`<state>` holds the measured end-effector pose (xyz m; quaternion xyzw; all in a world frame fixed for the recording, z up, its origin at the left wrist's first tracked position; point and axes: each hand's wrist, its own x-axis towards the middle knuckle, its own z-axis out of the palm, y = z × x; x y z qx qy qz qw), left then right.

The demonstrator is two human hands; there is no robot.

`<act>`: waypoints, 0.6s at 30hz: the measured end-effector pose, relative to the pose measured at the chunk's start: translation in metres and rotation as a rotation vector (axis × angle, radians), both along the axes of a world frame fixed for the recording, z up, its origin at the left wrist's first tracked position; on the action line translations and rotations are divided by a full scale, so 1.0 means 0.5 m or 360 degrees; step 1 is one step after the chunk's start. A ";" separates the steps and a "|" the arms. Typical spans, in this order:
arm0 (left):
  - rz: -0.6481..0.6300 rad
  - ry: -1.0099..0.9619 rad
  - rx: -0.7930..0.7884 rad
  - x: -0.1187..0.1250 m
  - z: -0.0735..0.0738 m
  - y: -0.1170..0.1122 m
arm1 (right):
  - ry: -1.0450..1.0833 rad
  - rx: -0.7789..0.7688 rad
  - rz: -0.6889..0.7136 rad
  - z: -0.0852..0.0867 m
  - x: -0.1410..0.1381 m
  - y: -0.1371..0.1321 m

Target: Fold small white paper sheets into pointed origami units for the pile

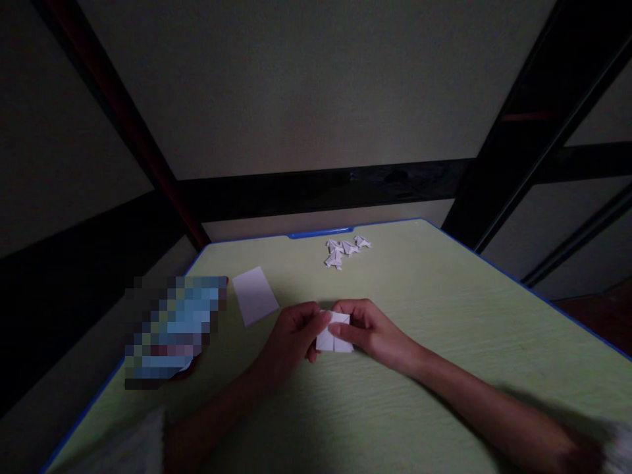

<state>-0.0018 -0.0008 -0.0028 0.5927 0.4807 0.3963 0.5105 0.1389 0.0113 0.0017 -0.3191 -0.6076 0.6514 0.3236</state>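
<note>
Both hands grip a small folded white paper (334, 341) above the near middle of the table. My left hand (299, 329) pinches its left side, thumb on top and fingers curled underneath. From the right, my right hand (371, 329) presses its thumb on the paper's face, with the other fingers behind it. Crease lines run across the paper, and a vertical slit shows at its lower middle. What lies under the paper is hidden by the fingers.
Several small folded paper figures (334, 258) lie near the far edge of the pale green table (434, 289). Left of my hands rests a flat white sheet (255, 296). Beyond it is a blurred-out bluish object (185, 326). A wall (316, 99) rises behind the table.
</note>
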 end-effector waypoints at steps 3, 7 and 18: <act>0.0001 0.0049 0.0030 -0.002 0.000 -0.002 | -0.0041 0.0026 0.0036 0.001 0.000 -0.004; -0.0004 0.0067 0.0112 -0.004 0.003 -0.009 | -0.0054 0.0080 0.0074 0.001 0.000 -0.009; 0.0079 -0.0085 0.0003 0.002 0.002 -0.002 | 0.0101 0.0001 -0.0145 -0.005 -0.009 -0.003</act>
